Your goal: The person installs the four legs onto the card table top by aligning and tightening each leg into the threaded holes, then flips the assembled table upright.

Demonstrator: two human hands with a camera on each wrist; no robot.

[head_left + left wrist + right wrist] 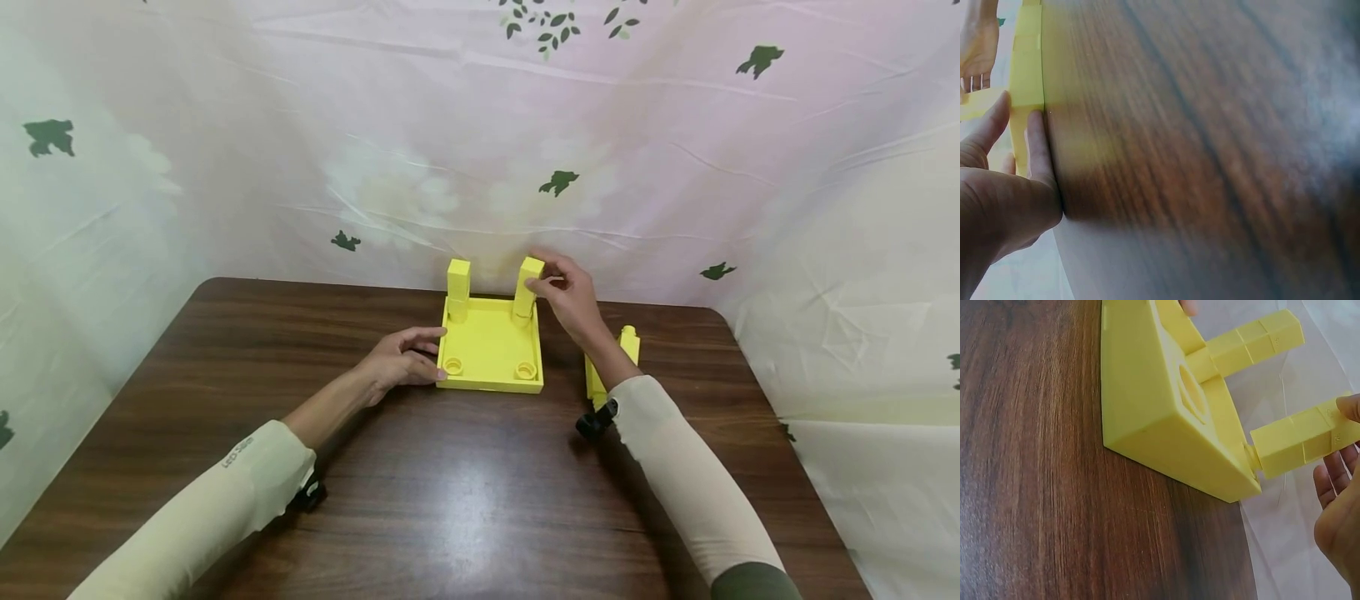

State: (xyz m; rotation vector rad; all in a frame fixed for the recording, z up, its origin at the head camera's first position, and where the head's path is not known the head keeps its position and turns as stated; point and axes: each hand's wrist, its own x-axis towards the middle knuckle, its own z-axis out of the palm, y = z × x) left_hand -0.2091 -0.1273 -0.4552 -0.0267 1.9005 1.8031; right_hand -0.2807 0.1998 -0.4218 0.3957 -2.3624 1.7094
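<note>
The left hand (405, 358), its fingers fairly straight, touches the yellow square tray (491, 346) on the table (420, 500); slackening could let it skid. Beyond, the right hand (572, 296) pinches the far-right post (529, 283), which might tip if poorly seated. Only the head view shows loose posts (632, 343); the right wrist's better reveals the narrow neck (1251, 457).

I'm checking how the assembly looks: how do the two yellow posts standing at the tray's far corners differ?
The right post is held by the right hand; the left post has no hand on it. In the head view, the right post appears to lean slightly outward, while the left post looks nearly upright. Both are yellow, square-edged and stand at far corners of the yellow tray.
</note>
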